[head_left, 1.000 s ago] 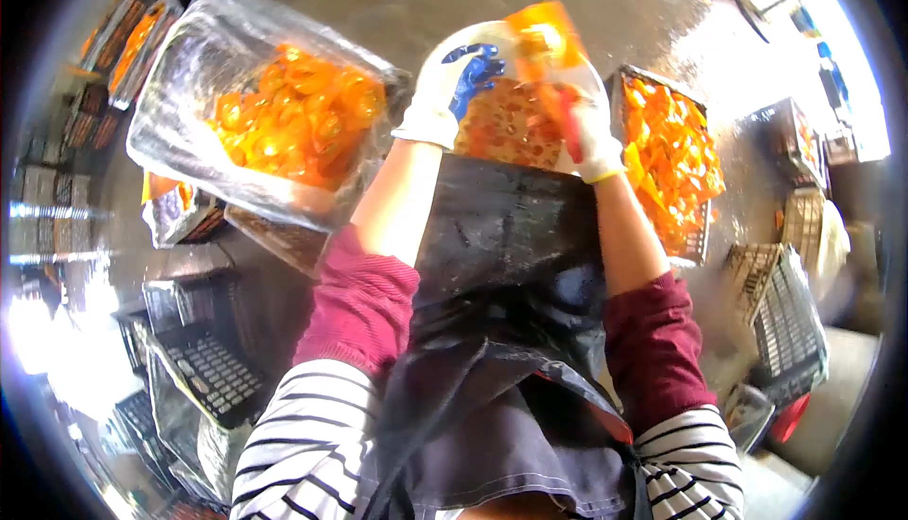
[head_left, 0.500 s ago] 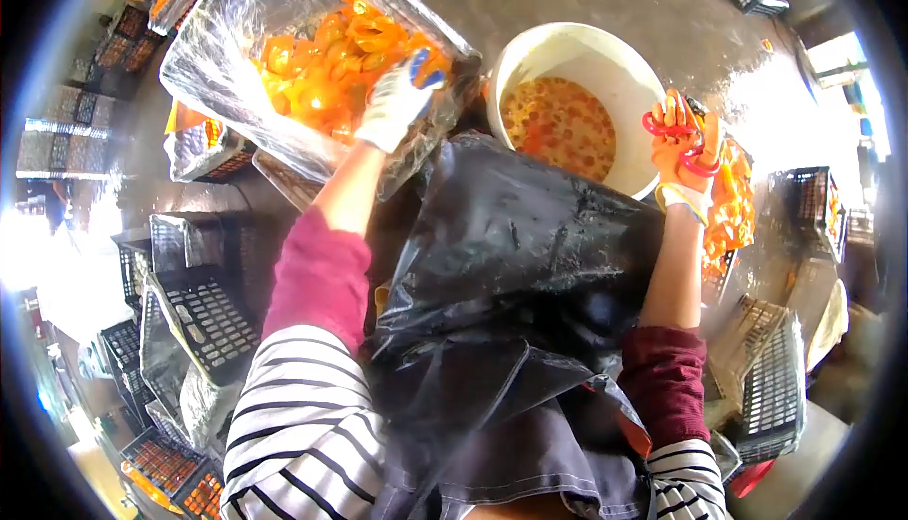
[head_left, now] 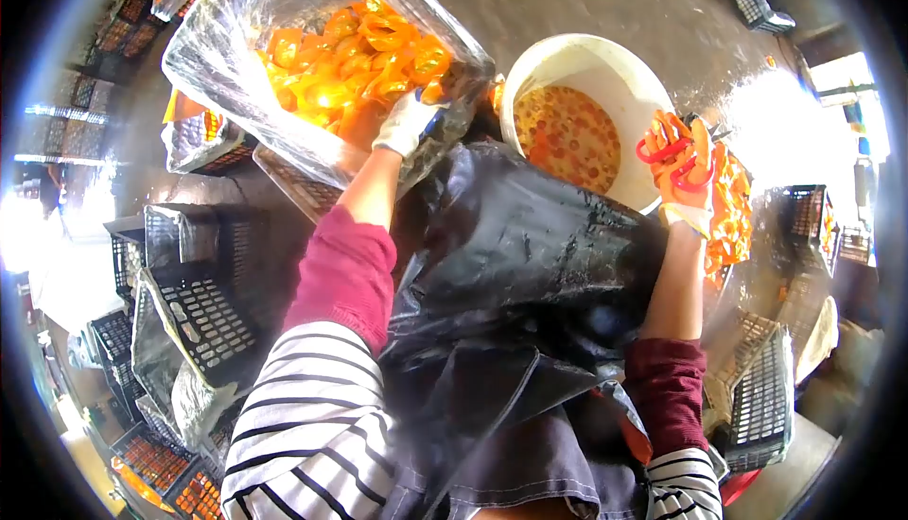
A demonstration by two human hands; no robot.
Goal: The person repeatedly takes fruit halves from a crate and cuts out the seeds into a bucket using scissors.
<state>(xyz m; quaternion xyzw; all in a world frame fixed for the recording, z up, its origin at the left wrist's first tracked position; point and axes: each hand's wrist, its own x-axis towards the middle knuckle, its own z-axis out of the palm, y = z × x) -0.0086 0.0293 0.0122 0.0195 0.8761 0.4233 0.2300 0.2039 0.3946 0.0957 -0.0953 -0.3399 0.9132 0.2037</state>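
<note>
My left hand (head_left: 408, 124), in a white glove with blue on the fingers, reaches into the near right corner of a crate lined with clear plastic (head_left: 222, 57). It touches or lies just beside glossy orange pieces that look like cut peppers (head_left: 364, 59); its fingertips are partly hidden. My right hand (head_left: 683, 175), in an orange and white glove, is closed around red-handled scissors (head_left: 662, 151). Their blades are hard to make out. Just left of it stands a white bucket (head_left: 653, 95), with small orange and reddish bits in cloudy liquid (head_left: 567, 137).
A black apron (head_left: 530, 227) covers my lap between the arms. Beyond my right hand, more orange pieces (head_left: 733, 203) fill a container. Black plastic crates (head_left: 203, 317) stand at the left, with another crate (head_left: 761, 397) at the lower right. The floor looks wet.
My left hand has moved down and slightly right, toward the crate's near corner. My right hand, with the scissors, sits slightly lower in view. The whole view has shifted a little.
</note>
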